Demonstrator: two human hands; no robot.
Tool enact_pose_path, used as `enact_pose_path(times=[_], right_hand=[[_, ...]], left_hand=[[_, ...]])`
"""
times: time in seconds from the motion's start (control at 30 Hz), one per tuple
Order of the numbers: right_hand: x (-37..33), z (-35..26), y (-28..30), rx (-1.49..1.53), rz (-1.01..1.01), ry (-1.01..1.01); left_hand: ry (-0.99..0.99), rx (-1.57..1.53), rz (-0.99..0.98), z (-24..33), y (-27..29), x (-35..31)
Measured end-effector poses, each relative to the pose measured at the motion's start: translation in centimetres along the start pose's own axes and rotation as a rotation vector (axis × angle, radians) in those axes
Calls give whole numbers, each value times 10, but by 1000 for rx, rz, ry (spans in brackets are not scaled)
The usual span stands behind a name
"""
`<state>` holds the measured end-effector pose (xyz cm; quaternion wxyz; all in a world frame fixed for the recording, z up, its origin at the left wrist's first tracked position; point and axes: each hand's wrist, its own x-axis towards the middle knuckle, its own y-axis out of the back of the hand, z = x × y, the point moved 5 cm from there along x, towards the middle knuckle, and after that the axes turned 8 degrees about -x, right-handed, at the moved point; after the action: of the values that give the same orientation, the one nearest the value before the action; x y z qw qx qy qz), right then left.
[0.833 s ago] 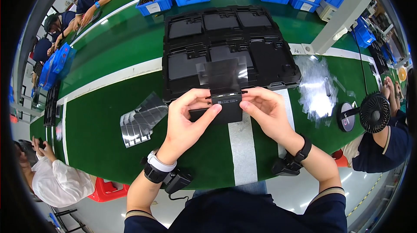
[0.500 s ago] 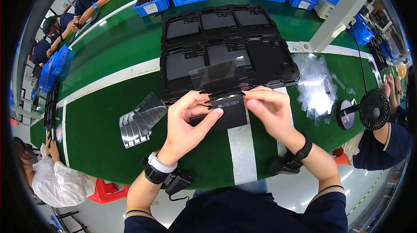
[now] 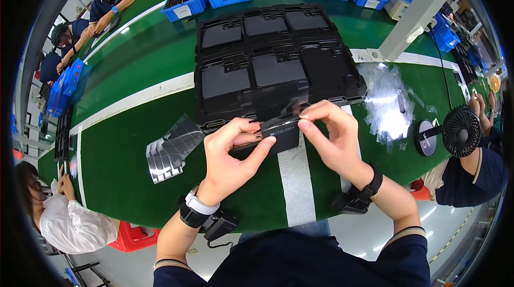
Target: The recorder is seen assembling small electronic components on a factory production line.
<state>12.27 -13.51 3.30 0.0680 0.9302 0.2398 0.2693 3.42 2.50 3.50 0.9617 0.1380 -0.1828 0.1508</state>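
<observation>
1. The right hand (image 3: 337, 140) has shifted most; its thumb, lately spread on the face of the black pack (image 3: 286, 140), now nearly meets the forefinger at the pack's upper right corner; whether they grip the film's edge or a small tab, I cannot tell.
2. The left hand (image 3: 227, 153) keeps its hold; thumb in front, other fingers curled behind, gripping the pack's left part.
3. The thin film (image 3: 276, 100) stood up from the pack's top, then slanted left; now it shows darker, overlapping the near edge of the black tray (image 3: 329, 75).
4. The pack itself is held above the green worktop (image 3: 123, 153), between the tray and the worktop's near edge, around the middle of that edge; it has tilted slightly, its right end higher.
5. For the work in hand, my reading is that the right hand has gone from steadying to fine work at that corner; the left seems to bear most of the hold; film and pack still lie close together, so this step looks unfinished.
</observation>
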Motion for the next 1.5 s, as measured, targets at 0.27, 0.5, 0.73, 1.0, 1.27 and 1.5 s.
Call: enact_pose_path(times=[0.27,0.5,0.73,1.0,1.27,1.5], right_hand=[[-1,18,-6,676,-213,-338],[0,7,-5,240,-217,-197],[-1,7,-13,239,-264,-231],[-7,17,-20,312,-354,-313],[-1,-5,-13,-71,-272,-13],[-1,2,-12,-92,-320,-104]], left_hand=[[152,-285,-47,-1,-1,-1],[253,-422,-121,-10,-5,-3],[220,-395,-92,-9,-5,-1],[288,-458,-68,-12,-3,1],[-105,-126,77,3,5,0],[-158,-89,-3,9,-1,4]])
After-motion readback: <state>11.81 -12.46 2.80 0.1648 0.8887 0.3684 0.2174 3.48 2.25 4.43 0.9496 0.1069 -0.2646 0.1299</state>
